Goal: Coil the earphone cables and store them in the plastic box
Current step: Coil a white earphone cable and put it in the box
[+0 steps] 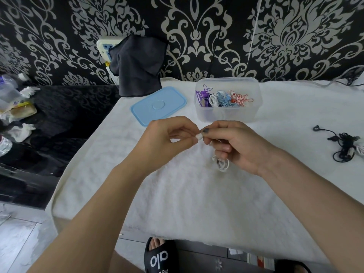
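Over the white towel (177,194) covering the table, we've got both hands up close together, working on a white earphone cable (222,164). Our left hand (167,140) pinches one end of a little white plug piece (199,136) with curled fingers, and our right hand (236,144) pinches the other end while its lower fingers curl around the cable, whose loops dangle just below the palm, above the towel.

Just behind the hands sits the clear plastic box (228,113), open, with purple, white, blue and red coiled earphones (222,98) already inside. Its light blue lid (159,105) lies flat beside it on the left. Way off to the right on the towel there's a black earphone cable (342,144) in a loose tangle, well apart from everything else. A dark cloth (137,64) hangs against the patterned wall behind the lid.
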Demonstrator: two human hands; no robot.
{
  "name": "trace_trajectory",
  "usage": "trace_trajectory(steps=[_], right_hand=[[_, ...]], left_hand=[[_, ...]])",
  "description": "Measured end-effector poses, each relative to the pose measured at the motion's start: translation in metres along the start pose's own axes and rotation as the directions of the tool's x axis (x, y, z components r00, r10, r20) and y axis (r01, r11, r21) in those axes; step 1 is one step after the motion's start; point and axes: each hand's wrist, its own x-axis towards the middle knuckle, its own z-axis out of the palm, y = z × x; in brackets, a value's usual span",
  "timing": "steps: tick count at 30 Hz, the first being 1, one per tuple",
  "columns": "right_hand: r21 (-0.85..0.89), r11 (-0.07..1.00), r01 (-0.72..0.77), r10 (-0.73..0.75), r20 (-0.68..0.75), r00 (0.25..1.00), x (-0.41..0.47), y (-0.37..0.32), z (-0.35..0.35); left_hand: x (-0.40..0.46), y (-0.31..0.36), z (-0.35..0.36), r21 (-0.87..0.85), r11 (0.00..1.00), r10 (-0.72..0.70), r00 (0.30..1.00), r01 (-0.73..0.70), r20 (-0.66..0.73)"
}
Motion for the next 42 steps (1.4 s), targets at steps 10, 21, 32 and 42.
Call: trace_trajectory(steps=[10,21,32,42], right_hand=[[0.152,0.976,-0.153,0.138,0.101,0.985,-0.002,-0.002,-0.004],[0.569,0.772,-0.283,0.173,0.240,0.955,-0.001,-0.004,0.004],[0.203,0.979,0.005,0.022,-0.129,0.991,0.008,0.008,0.009],[-0.299,0.949,0.097,-0.166,-0.217,0.962,0.012,0.024,0.014]], left_hand=[[0.002,-0.001,0.001,-0.192,0.977,-0.079,0.995,0.090,0.066],[0.001,-0.013,0.016,-0.190,0.933,-0.233,0.916,0.305,0.327],[0.005,-0.012,0.013,-0.199,0.919,-0.315,0.937,0.341,0.151],[0.009,-0.017,0.004,-0.113,0.921,-0.373,0.928,0.372,0.013]])
